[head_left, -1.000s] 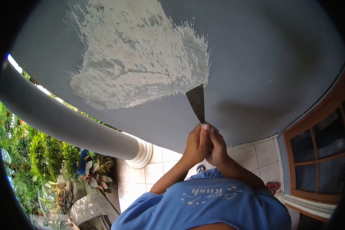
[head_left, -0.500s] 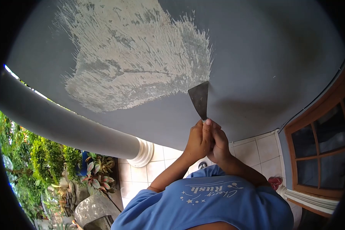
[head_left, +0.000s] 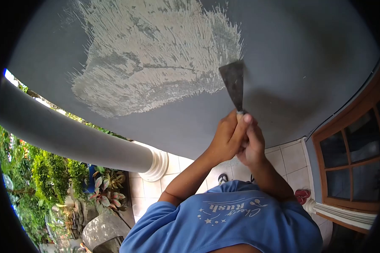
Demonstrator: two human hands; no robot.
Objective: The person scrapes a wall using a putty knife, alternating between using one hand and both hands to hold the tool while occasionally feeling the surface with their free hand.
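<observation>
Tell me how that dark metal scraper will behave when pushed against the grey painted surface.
The dark flat metal scraper probably stays stiff: its blade looks straight against the grey painted surface. It seems thin, so likely light. The left hand and right hand both wrap its handle, so slipping seems unlikely.

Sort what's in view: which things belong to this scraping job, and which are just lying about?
In the job: scraper, left hand, right hand, scraped patch, grey surface.
Lying about: column, potted plants, sandal, window.
</observation>
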